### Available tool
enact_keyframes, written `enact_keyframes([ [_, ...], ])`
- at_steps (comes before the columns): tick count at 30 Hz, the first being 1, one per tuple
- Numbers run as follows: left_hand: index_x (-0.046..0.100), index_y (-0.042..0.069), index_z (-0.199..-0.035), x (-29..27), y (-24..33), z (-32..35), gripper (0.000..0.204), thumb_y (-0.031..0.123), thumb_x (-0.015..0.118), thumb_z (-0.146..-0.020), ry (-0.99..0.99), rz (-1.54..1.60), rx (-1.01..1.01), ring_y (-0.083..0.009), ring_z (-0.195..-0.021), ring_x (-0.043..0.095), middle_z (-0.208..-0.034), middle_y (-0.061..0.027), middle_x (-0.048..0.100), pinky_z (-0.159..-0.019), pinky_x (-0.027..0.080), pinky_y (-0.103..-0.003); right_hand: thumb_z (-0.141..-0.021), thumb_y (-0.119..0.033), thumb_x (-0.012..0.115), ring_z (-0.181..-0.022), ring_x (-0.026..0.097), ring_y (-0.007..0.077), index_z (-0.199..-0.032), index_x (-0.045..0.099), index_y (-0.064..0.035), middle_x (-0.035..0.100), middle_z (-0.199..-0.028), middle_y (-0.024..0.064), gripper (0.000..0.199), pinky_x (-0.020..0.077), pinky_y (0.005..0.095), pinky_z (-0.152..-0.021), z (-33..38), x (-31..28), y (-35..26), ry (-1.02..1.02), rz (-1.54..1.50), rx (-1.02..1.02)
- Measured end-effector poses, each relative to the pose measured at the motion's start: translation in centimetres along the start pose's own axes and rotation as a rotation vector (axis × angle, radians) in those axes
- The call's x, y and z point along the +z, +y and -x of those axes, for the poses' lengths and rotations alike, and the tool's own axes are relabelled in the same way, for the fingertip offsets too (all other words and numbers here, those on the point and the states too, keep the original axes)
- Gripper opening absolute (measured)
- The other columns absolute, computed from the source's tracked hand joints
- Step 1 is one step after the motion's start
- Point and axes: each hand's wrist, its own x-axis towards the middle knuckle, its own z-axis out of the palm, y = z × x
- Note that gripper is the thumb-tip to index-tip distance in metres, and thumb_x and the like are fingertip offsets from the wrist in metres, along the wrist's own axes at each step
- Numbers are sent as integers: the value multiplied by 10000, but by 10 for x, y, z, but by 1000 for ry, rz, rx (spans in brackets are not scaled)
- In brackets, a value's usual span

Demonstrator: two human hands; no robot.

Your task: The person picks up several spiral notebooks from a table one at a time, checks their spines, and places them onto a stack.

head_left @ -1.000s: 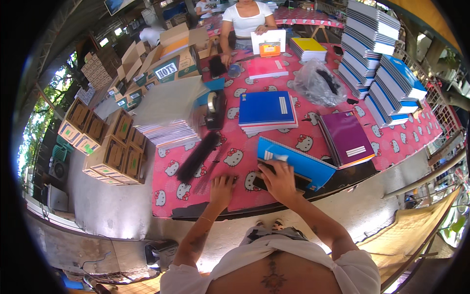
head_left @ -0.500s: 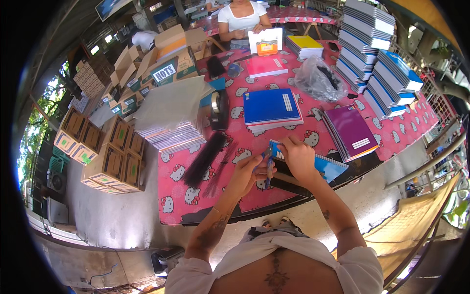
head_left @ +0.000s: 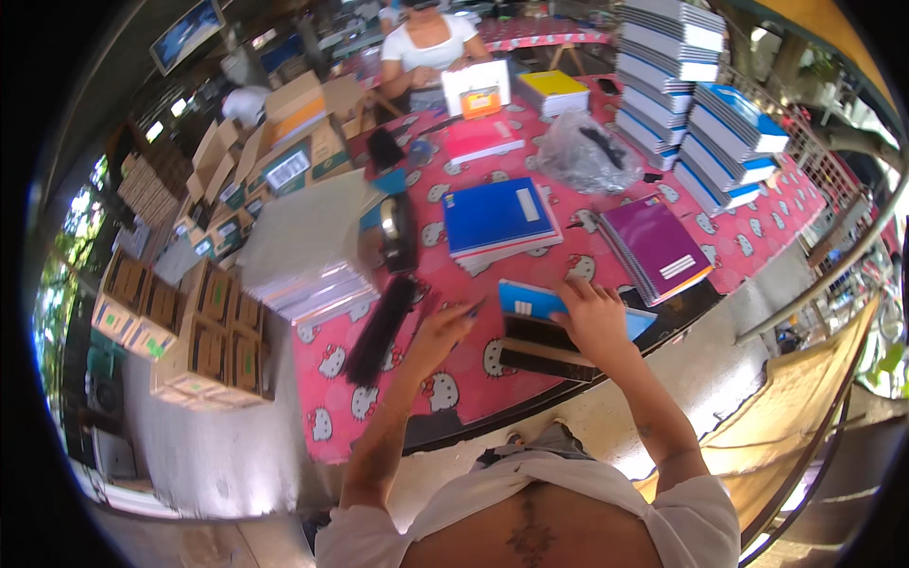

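My left hand (head_left: 443, 333) is raised over the table, left of a light blue notebook (head_left: 532, 300), its fingers closed around a small blue-handled tool (head_left: 472, 311). Blur and the fingers hide most of that tool; a dark tip points right. The fingers of my right hand (head_left: 595, 317) bend over the notebook, gripping it. The notebook lies tilted against a dark wooden block (head_left: 544, 360) at the table's front edge. Beside my left hand lies a bundle of thin black strands (head_left: 382, 331). A blue notebook stack (head_left: 502, 220) sits beyond my hands.
A purple spiral notebook stack (head_left: 655, 248) is at the right, with tall notebook piles (head_left: 668, 85) behind. A plastic-covered stack (head_left: 308, 246) and a black tape dispenser (head_left: 398, 232) stand left. Cardboard boxes (head_left: 213, 327) are beyond the left edge. A person (head_left: 431, 57) works across the table.
My left hand has drawn away leftward from the notebook's edge with the blue-handled tool. My right hand has stayed on the notebook, its fingers now over the cover. The whole view has shifted slightly.
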Motion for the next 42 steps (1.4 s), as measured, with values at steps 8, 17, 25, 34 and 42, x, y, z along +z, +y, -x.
enact_keyframes([
  [8, 679, 76, -1180, 39, -68, 21, 321, 163, 680, -872, 318, -547, 116, -421, -1096, 572, -1200, -196, 600, -947, 464, -488, -911, -197, 706, -613, 601, 172, -1189, 679, -19, 664, -739, 157, 331, 491, 384, -601, -12, -105, 169, 20, -252, 613],
  [17, 648, 64, -1190, 69, -32, -57, 326, 96, 664, -865, 228, -511, 170, -406, -1061, 604, -1193, -213, 597, -886, 511, -469, -883, -231, 729, -768, 661, 204, -1106, 720, -39, 705, -838, 99, 294, 518, 381, -739, 66, 42, 474, -180, -225, 713],
  [25, 590, 20, -1268, 89, 68, -115, 386, 135, 659, -906, 351, -434, 275, -412, -1090, 613, -1219, -229, 612, -924, 500, -460, -857, -270, 739, -789, 696, 293, -1144, 709, -46, 718, -867, 179, 365, 520, 397, -738, 51, 74, 471, -305, -242, 669],
  [34, 367, -107, -1430, 326, 57, -253, 732, 352, 623, -919, -237, 786, -426, -422, -1302, 496, -1390, -321, 494, -1104, 377, -459, -960, -349, 646, -1160, 607, 272, -1457, 476, -33, 621, -1320, 202, 613, 462, 372, -1006, 50, 70, 487, -465, -452, 875],
  [42, 188, -138, -1411, 420, 57, -252, 729, 224, 563, -900, 126, 199, -650, -445, -1339, 390, -1429, -340, 345, -1092, 346, -555, -984, -236, 630, -1261, 526, 295, -1506, 355, 10, 527, -1417, 210, 639, 429, 424, -1069, 49, 51, 470, -678, -758, 874],
])
